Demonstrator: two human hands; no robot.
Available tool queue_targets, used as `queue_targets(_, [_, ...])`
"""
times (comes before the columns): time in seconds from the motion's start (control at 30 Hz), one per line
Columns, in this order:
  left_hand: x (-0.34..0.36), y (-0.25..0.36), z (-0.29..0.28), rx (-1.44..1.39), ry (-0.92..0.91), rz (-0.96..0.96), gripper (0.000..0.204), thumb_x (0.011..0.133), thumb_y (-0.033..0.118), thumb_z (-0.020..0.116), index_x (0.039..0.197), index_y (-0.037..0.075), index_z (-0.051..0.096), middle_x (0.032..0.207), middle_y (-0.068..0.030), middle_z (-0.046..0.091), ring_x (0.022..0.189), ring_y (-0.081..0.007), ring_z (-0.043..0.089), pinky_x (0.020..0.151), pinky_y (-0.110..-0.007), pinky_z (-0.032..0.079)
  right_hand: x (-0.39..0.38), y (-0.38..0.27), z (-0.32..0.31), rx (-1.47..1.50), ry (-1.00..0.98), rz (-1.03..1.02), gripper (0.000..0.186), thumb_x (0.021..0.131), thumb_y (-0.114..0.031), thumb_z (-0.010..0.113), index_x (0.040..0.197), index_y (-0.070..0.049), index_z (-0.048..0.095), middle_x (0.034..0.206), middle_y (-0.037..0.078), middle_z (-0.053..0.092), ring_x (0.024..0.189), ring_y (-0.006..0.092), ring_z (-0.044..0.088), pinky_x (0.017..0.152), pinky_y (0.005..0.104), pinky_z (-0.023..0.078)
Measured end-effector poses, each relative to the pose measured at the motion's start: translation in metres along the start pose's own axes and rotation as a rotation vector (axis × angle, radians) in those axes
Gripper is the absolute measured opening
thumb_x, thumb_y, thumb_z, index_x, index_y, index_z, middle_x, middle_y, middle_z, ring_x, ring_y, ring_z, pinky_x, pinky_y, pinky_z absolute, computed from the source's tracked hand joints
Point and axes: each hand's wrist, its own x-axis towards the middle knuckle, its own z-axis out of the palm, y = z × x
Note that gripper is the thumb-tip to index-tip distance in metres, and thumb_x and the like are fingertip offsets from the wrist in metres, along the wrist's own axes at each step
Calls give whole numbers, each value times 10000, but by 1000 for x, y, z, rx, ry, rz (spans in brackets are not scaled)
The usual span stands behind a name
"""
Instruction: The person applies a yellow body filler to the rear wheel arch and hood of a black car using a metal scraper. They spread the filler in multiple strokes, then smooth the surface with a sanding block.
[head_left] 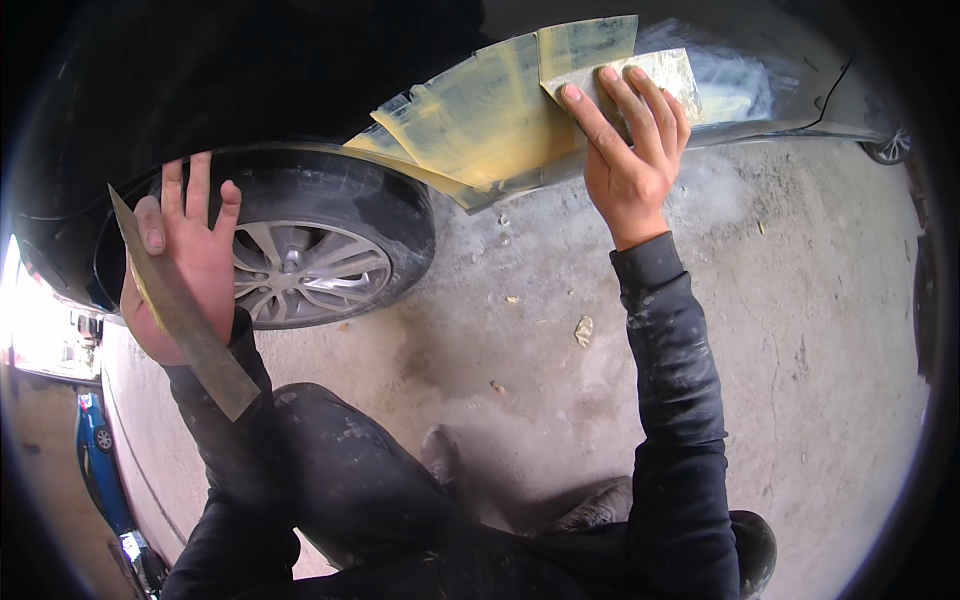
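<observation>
"What's on the shiny black car side?"

"A flat, pale, smeared square plate, touching a wide yellow paste patch. The right hand spreads its fingers over it; I can't tell where its thumb is."

"And the left hand?"

"Its thumb seems to pin a long, flat grey metal blade to the palm, fingers sticking up."

"Heavy?"

"Light, I think, and bendy; slippery if pasty. Hold the flat middle."

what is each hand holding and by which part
Left hand: a long flat blade, held near its middle, across the palm beside the thumb. Right hand: a pale flat spreader, fingers spread over its near face.
</observation>
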Motion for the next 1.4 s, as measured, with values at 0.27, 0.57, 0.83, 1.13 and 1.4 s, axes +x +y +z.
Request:
queue_targets(0.27, [2,1,-7,-6,-31,13,263,1076,194,498,830,101,494,1733,-276,151,1653,-407,-3,1242,-604,215,-49,-8,-12,5,-133,47,529,843,-6,740,1249,-339,803,1297,18,733,1259,261,647,1144,443,407])
queue_targets(0.57, [2,-8,-4,35,-13,45,226,1088,199,439,888,103,482,1722,-295,174,1643,-442,35,1258,-602,179,-85,-12,-43,-7,-348,78,541,841,-17,766,1292,-315,788,1350,32,714,1306,266,624,1163,446,394])
queue_targets(0.83, [-2,-7,-2,12,-11,19,279,1117,212,404,871,95,463,1700,-261,252,1645,-393,73,1254,-608,208,-17,33,-46,-64,-120,82,466,882,-77,748,1266,-337,800,1270,20,743,1212,245,648,1117,418,396])
queue_targets(1.13, [1,-7,-5,18,-40,19,232,1079,200,439,877,103,501,1722,-277,219,1637,-450,87,1232,-618,226,49,60,-16,-1,51,-19,447,879,-71,723,1233,-328,816,1246,2,738,1224,242,644,1108,422,396])
queue_targets(1.4, [2,-3,-11,-15,-27,12,259,1084,191,451,849,98,507,1720,-268,202,1643,-429,58,1241,-615,222,12,59,-11,-1,14,-4,423,867,-77,739,1206,-312,830,1237,1,744,1217,238,646,1096,420,414])
